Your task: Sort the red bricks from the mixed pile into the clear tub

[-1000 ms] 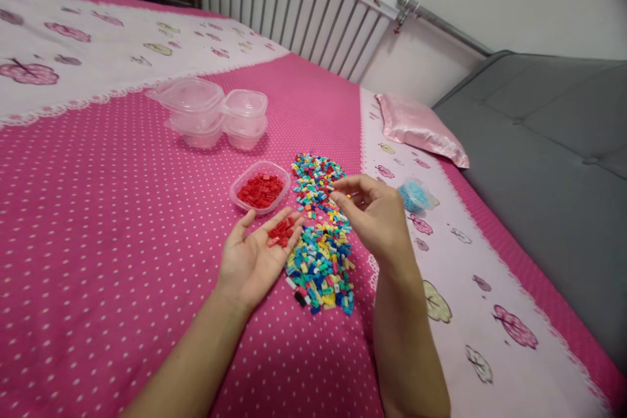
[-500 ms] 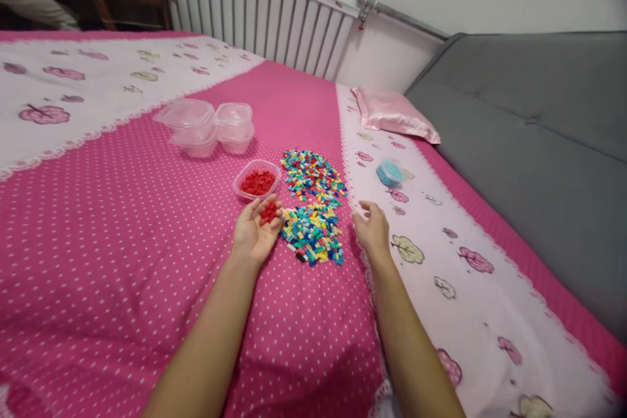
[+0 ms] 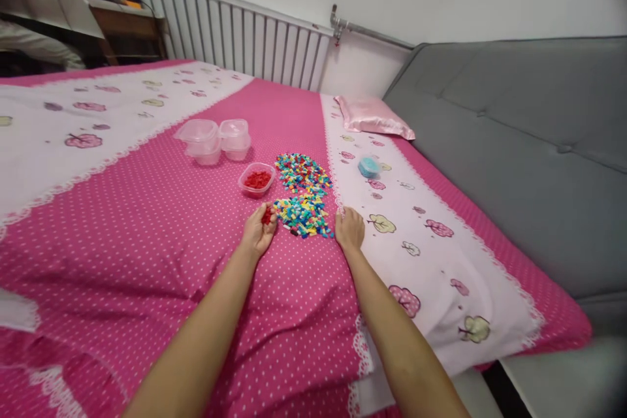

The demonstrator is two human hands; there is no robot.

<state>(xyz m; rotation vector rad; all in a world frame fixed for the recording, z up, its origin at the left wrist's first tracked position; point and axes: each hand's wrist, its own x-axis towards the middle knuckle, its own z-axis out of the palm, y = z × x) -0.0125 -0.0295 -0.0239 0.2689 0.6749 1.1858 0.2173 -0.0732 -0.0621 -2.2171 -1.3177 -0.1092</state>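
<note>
Just left of the mixed brick pile (image 3: 304,213), the person's left hand (image 3: 259,231) is cupping a small cluster of red bricks (image 3: 267,214), its fingers curling around them. Just right of that pile, the right hand (image 3: 349,227) is pointing its bent fingers forward, back upward; whether it is gripping anything cannot be told. Left of the pile's far part, an open tub (image 3: 264,166) is holding more red bricks. Farther left of the pile, stacked clear containers (image 3: 206,142) are standing; to its right, a small tub (image 3: 369,167) is holding light blue pieces.
</note>
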